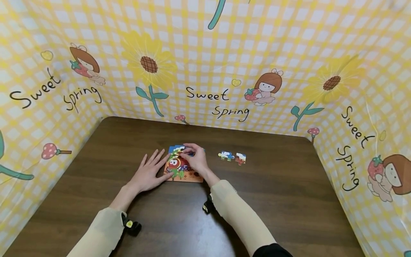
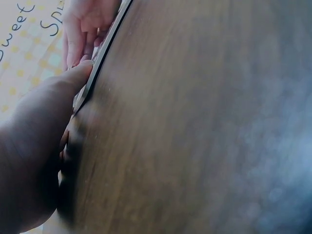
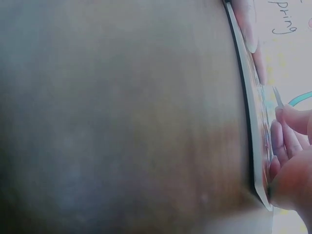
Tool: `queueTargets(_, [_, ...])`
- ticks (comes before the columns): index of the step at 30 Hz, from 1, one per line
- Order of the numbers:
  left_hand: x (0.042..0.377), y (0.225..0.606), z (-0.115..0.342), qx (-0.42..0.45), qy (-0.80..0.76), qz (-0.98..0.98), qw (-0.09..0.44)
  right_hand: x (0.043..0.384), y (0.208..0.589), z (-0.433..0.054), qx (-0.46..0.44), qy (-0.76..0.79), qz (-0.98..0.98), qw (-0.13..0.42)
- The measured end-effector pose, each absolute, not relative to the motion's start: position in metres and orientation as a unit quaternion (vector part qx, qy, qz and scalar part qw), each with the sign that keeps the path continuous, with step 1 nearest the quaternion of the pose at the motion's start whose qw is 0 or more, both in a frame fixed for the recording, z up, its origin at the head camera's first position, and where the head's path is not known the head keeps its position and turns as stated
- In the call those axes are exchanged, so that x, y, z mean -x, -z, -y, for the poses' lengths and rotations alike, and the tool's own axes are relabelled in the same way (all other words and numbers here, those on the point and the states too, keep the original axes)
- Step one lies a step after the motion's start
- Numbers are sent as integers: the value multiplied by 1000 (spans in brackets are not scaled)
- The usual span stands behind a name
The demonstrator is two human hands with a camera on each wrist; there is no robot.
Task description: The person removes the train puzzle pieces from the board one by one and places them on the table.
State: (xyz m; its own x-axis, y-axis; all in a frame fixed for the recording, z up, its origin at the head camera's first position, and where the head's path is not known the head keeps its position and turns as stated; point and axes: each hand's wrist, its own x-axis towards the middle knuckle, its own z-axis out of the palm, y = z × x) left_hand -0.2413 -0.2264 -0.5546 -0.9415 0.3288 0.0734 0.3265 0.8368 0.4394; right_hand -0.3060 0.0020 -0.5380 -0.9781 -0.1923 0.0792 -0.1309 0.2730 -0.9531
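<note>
A colourful jigsaw puzzle (image 1: pixel 179 175) lies flat on the table, its picture showing a red cartoon character with round eyes. Spread over its left edge is my left hand (image 1: pixel 150 175), with fingertips and thumb resting on the board. Above the upper part of the puzzle, my right hand (image 1: pixel 196 159) pinches a thin puzzle piece (image 3: pixel 278 97) between thumb and finger. In the right wrist view that piece stands tilted, edge-on, over the board. My right hand hides part of the puzzle's upper right. The left wrist view shows my left thumb (image 2: pixel 80 73) on the board's rim.
To the right of the puzzle lie two loose puzzle pieces, one blue and white (image 1: pixel 226 155) and one with red-brown (image 1: pixel 240 159). The brown wooden table (image 1: pixel 282 192) is enclosed on three sides by a yellow checked cloth (image 1: pixel 205 64).
</note>
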Motion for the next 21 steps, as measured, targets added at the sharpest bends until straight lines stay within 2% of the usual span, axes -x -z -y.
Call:
queueTargets(15, [240,548,223,-162,-206,-965,18,307,539,-10,96,613,-784,18])
queueTargets(21, [241,548,224,-158,-202,-966,19,307,535,-11,106,612,-783,31])
